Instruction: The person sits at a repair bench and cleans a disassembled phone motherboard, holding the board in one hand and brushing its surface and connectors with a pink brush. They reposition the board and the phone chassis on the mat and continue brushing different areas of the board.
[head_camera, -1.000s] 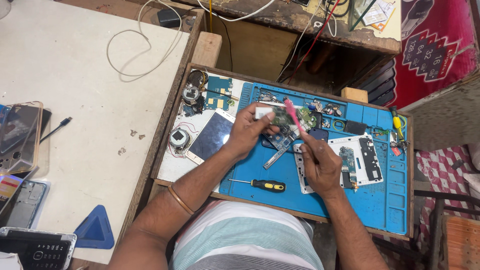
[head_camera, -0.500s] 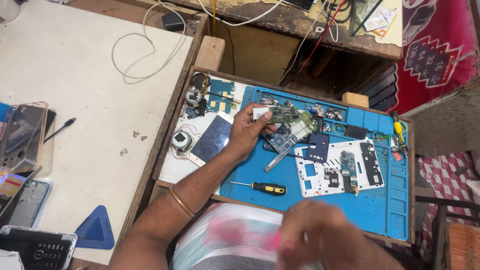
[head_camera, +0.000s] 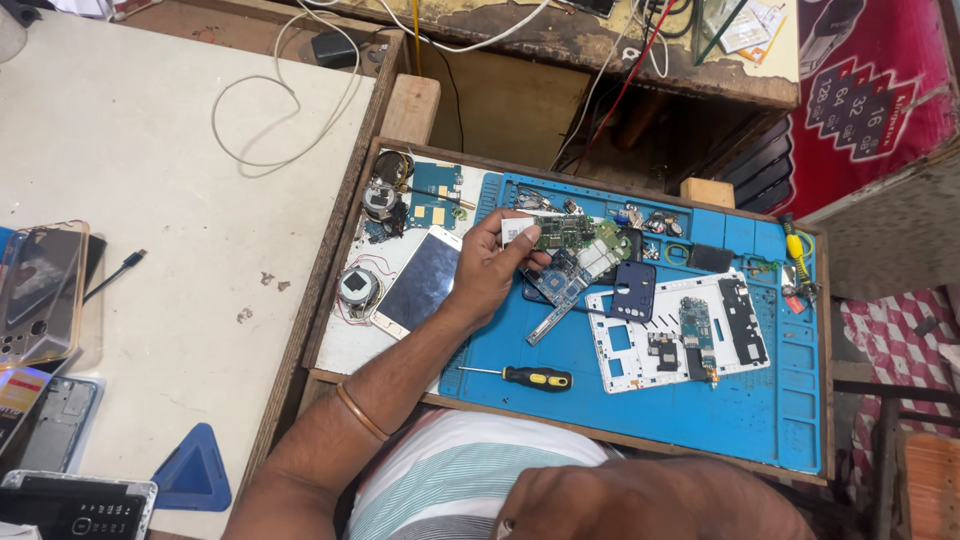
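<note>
My left hand (head_camera: 487, 272) holds a small green circuit board (head_camera: 568, 234) by its left end, a little above the blue work mat (head_camera: 700, 425). Under the board lie a blue circuit board (head_camera: 562, 280) and a thin metal strip (head_camera: 548, 325). My right hand (head_camera: 610, 500) is low at the bottom edge, near my lap and off the mat; its fingers are hidden. A screwdriver with a black and yellow handle (head_camera: 530, 377) lies on the mat near the front. A white phone frame (head_camera: 625, 345) with small boards in it lies to the right.
A pale phone (head_camera: 420, 283) and loose parts sit on the tray's left side. A dark blue cover (head_camera: 633, 290) rests on the frame. The white table (head_camera: 180, 230) at left carries phones, a white cable and a blue triangular tool (head_camera: 190, 470). A wooden block (head_camera: 412, 108) stands behind.
My right hand, which held a pink tool at the circuit board, has pulled back off the mat down toward my lap. My left hand still holds the board in the same place.
</note>
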